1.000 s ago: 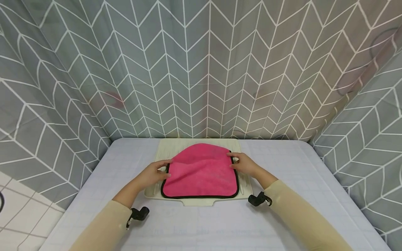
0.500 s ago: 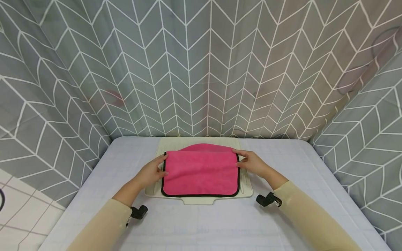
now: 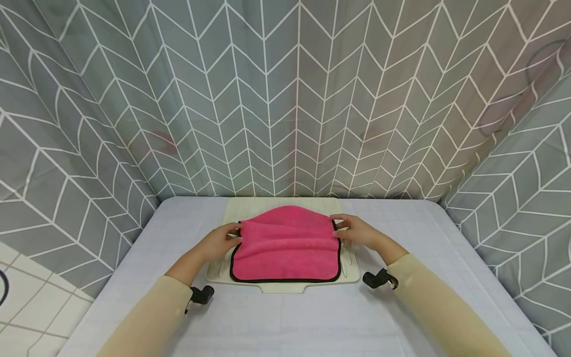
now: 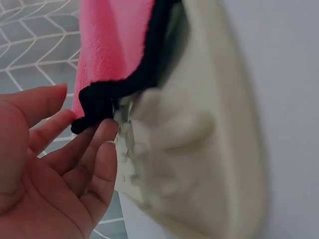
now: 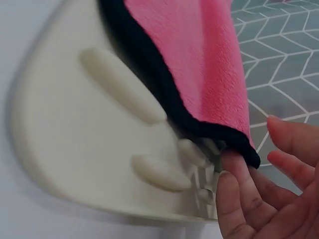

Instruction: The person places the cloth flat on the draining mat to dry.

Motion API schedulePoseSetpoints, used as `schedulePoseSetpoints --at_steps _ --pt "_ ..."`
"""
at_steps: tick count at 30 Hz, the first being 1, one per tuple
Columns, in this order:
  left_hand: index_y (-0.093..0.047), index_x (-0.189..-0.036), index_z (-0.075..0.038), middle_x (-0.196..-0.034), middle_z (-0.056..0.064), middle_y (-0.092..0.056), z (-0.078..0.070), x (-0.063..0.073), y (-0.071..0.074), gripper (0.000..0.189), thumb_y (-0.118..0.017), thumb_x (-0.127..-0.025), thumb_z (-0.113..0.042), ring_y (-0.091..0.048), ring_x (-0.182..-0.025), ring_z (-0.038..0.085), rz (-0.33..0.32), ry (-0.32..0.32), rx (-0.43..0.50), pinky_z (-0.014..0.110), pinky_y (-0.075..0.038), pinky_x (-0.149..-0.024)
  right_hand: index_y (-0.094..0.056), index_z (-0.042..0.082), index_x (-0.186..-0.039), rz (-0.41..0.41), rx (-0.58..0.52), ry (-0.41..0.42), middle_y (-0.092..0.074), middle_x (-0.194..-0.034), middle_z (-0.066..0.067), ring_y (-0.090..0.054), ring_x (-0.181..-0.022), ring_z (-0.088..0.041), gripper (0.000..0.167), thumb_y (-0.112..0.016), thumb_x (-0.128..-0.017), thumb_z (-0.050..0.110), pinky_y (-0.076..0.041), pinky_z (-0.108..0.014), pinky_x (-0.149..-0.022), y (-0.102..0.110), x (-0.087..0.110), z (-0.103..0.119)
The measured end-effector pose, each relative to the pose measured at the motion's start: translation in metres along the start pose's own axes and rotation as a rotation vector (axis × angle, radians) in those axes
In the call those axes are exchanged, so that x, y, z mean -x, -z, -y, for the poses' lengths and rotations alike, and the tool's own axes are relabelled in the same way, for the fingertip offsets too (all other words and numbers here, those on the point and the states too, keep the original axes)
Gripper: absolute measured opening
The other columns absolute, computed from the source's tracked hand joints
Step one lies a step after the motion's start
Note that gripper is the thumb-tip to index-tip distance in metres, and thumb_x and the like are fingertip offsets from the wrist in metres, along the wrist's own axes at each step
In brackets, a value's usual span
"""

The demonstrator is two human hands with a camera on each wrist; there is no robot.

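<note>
A pink towel (image 3: 285, 258) with black binding lies over a cream ridged board (image 3: 281, 287), its middle puckered into folds and its far part humped up. My left hand (image 3: 218, 243) holds the towel's left edge; some fingers pass beneath the black binding (image 4: 119, 89) in the left wrist view, with the thumb above. On the other side my right hand (image 3: 359, 232) holds the right edge. The right wrist view shows fingers (image 5: 239, 169) tucked under that corner of the towel (image 5: 214, 74). Raised oblong bumps show on the board (image 5: 65, 139) beside it.
A white cloth covers the table (image 3: 285, 327) beneath the board. Grey curtains (image 3: 285, 99) with white chevrons stand behind and at both sides. Small black wrist cameras (image 3: 380, 278) sit on both sleeves, close over the tabletop. White tiles (image 3: 40, 302) show at the lower left.
The towel was drawn taut and flat between the hands half a second ago; now it sags into folds and its far part humps up. The left hand has come inward to the right.
</note>
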State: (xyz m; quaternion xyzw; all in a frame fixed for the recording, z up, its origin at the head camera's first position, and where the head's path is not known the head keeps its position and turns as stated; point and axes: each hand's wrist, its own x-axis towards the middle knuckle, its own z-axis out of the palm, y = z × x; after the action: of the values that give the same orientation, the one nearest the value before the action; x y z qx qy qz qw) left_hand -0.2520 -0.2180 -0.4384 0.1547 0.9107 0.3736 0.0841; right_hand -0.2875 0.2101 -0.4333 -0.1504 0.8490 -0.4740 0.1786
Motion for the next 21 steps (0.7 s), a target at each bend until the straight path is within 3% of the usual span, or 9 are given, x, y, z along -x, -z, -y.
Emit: schedulePoseSetpoints --at_steps 6,10,13,16,18,21 --pt "-0.046 -0.144 0.0 -0.11 0.018 -0.065 0.005 -0.023 -0.002 0.047 -0.06 -0.102 -0.019 -0.061 -0.078 0.019 -0.06 0.053 0.107 0.031 -0.05 -0.067 -0.038 -0.006 -0.149 -0.032 -0.04 -0.009 -0.063 -0.12 -0.025 -0.056 -0.072 -0.015 0.056 -0.06 -0.1 0.012 -0.05 -0.031 -0.065 -0.001 -0.015 0.001" --pt "-0.052 -0.138 0.002 -0.093 0.016 -0.066 0.007 -0.035 -0.006 0.041 -0.059 -0.103 -0.016 -0.055 -0.068 0.018 -0.115 0.062 0.119 0.029 -0.046 -0.061 -0.04 -0.005 -0.148 -0.063 -0.146 -0.036 -0.062 -0.121 -0.024 -0.053 -0.07 -0.011 0.055 -0.06 -0.1 0.012 -0.046 -0.025 -0.061 -0.006 -0.026 -0.002" --pt "-0.059 -0.131 0.003 -0.102 0.019 -0.068 0.006 -0.037 -0.009 0.034 -0.061 -0.101 -0.011 -0.062 -0.08 0.023 -0.151 0.051 0.099 0.028 -0.049 -0.065 -0.042 -0.004 -0.148 -0.069 -0.197 -0.044 -0.057 -0.133 -0.027 -0.058 -0.086 -0.012 0.054 -0.06 -0.1 0.01 -0.047 -0.022 -0.067 -0.01 -0.03 -0.005" --pt "-0.062 -0.132 -0.001 -0.124 0.02 -0.064 0.005 -0.035 -0.009 0.034 -0.063 -0.099 -0.008 -0.066 -0.095 0.026 -0.16 0.053 0.097 0.026 -0.051 -0.068 -0.044 -0.001 -0.149 -0.081 -0.173 -0.021 -0.045 -0.148 -0.027 -0.058 -0.111 -0.018 0.053 -0.061 -0.099 0.008 -0.049 -0.022 -0.079 -0.012 -0.03 -0.005" --pt "-0.059 -0.137 -0.002 -0.127 0.023 -0.062 0.003 -0.033 -0.007 0.038 -0.062 -0.099 -0.009 -0.066 -0.091 0.025 -0.158 0.048 0.097 0.027 -0.051 -0.064 -0.045 0.001 -0.149 -0.105 -0.123 0.026 -0.042 -0.151 -0.025 -0.057 -0.117 -0.02 0.054 -0.063 -0.098 0.008 -0.05 -0.023 -0.083 -0.011 -0.028 -0.003" --pt "-0.054 -0.143 -0.005 -0.121 0.025 -0.064 -0.001 -0.032 -0.001 0.045 -0.063 -0.099 -0.01 -0.062 -0.075 0.02 -0.179 0.024 0.097 0.028 -0.048 -0.056 -0.046 0.002 -0.148 -0.162 -0.078 0.115 -0.062 -0.124 -0.023 -0.064 -0.088 -0.016 0.055 -0.064 -0.097 0.006 -0.049 -0.023 -0.069 -0.007 -0.023 0.003"
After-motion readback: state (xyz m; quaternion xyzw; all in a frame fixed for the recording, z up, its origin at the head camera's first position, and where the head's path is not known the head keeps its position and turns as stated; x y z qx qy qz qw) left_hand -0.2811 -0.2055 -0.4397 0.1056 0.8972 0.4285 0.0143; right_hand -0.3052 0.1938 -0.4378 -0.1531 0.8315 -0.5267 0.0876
